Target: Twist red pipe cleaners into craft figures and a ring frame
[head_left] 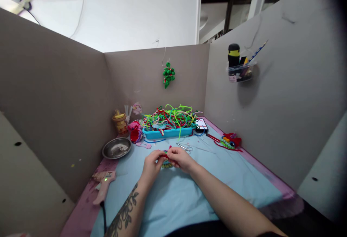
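Over the light blue cloth (173, 193), my left hand (150, 164) and my right hand (179, 158) meet at the middle of the table. Both pinch a small piece made of red and green pipe cleaners (166, 159) held between them. The fingers of each hand are closed on it. Much of the piece is hidden by my fingers. A pair of small scissors (184, 146) lies just beyond my right hand.
A blue tray (166, 132) piled with several coloured pipe cleaners stands at the back. A metal bowl (116, 148) and a pink glue gun (103, 186) sit left. Red and green finished pieces (229, 141) lie right. Grey partition walls enclose three sides.
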A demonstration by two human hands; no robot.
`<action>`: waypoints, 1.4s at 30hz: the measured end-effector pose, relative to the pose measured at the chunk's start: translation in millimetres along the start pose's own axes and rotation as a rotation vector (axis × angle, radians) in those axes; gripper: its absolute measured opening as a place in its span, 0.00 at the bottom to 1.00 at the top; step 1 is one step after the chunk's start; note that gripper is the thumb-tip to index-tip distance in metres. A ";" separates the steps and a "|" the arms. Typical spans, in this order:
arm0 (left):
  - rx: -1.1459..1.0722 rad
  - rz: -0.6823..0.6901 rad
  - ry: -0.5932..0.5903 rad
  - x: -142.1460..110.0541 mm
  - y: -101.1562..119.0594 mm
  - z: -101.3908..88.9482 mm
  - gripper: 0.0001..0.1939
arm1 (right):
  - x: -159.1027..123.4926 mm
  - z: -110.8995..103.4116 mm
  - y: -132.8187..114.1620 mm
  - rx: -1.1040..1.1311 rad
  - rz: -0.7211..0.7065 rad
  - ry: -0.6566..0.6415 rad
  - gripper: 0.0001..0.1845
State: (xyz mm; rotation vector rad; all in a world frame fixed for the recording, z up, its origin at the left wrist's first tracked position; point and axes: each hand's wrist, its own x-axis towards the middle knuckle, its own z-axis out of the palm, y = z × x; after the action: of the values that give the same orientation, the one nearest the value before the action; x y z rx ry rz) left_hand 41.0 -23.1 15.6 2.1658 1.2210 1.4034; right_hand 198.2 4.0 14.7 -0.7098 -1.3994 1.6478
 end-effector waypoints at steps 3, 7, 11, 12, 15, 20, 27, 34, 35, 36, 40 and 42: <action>0.043 0.054 -0.016 -0.1 0.7 -1.0 0.05 | -0.3 1.5 0.9 0.005 0.013 -0.022 0.20; 0.061 0.022 0.022 0.8 -0.1 -1.0 0.04 | 0.1 5.1 1.8 -0.016 -0.034 -0.004 0.22; 0.080 0.011 0.051 1.0 -2.5 -1.3 0.04 | 1.6 4.8 3.1 -0.053 -0.116 0.000 0.21; 0.086 0.023 0.047 0.9 -2.9 -1.4 0.04 | 2.0 4.1 3.5 -0.073 -0.130 0.003 0.21; 0.103 0.077 0.030 0.6 -2.6 -1.1 0.06 | 2.4 1.9 4.7 -0.165 -0.149 0.034 0.19; 0.155 0.142 0.005 0.6 0.9 -0.8 0.06 | 1.6 2.6 5.6 -0.326 -0.173 0.096 0.18; 0.171 0.113 -0.013 0.9 2.9 -1.6 0.06 | 2.9 3.8 7.7 -0.436 -0.213 0.121 0.15; -0.132 -0.134 0.066 1.3 -2.5 2.4 0.11 | 5.1 3.4 9.7 -0.187 -0.271 0.104 0.16; -0.191 -0.175 0.070 2.1 -2.3 2.6 0.11 | 4.8 4.8 9.6 -0.116 -0.264 0.094 0.17; -0.249 -0.205 0.068 2.9 -1.7 2.8 0.11 | 4.4 6.6 9.4 -0.045 -0.253 0.080 0.17; -0.510 -0.274 0.056 5.0 2.6 3.4 0.10 | 2.3 13.3 8.4 0.158 -0.196 0.008 0.20; -0.620 -0.306 0.035 4.9 4.3 3.7 0.11 | 1.3 14.4 8.2 0.190 -0.182 -0.006 0.21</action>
State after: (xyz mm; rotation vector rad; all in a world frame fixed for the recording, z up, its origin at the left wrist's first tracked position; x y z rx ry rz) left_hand 47.2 -21.1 19.5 1.4765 0.9120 1.4428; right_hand 183.5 -2.2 10.1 -0.4551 -1.2522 1.6139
